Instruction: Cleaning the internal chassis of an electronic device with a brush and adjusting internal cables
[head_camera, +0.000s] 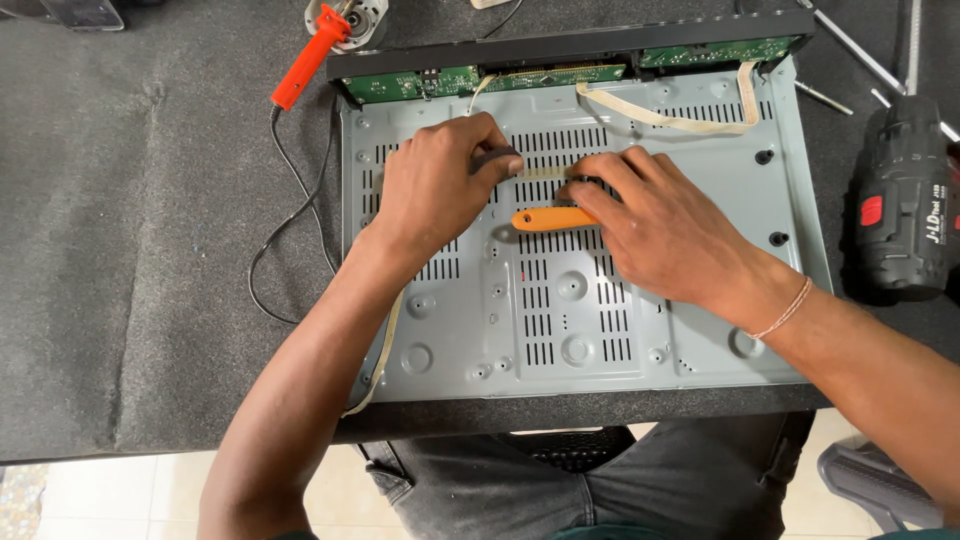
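Head view: grey metal chassis (640, 330) flat on dark felt table (140, 250), circuit boards (560, 75) along far edge. Left hand (435, 190) pinches small dark part (495, 158) against vented panel. Right hand (660, 235) grips orange-handled tool (550, 218), fingers curled, tip hidden. Pale ribbon cable (545, 172) between hands. Red soldering iron (310, 58) far left; black drill (900, 205) right.

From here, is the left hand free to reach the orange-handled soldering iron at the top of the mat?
Probably not right away. The left hand is pinching a small dark part on the grey metal chassis. The path over the mat to the soldering iron looks open, though, once it lets go.
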